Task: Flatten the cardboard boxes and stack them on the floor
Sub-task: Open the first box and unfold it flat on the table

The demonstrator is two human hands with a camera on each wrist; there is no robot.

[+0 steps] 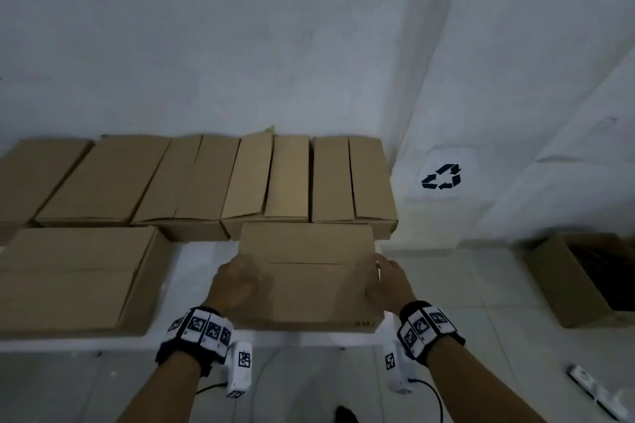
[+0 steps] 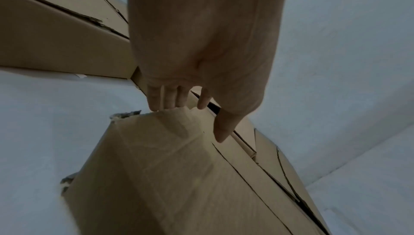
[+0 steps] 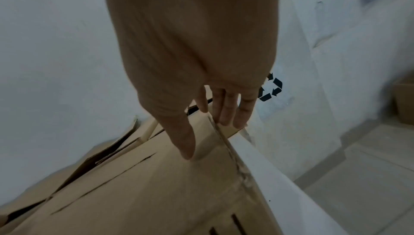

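Recycling symbol (image 1: 441, 176) on wall sheet; scrawl on box (image 1: 364, 323) illegible.

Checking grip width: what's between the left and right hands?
Only the cardboard box they grip: left hand on its left side, right hand on its right. The head view shows this.

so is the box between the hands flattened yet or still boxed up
Still boxed up: the box keeps its full height on the table, top flaps closed along a seam, the left hand and right hand gripping its sides.
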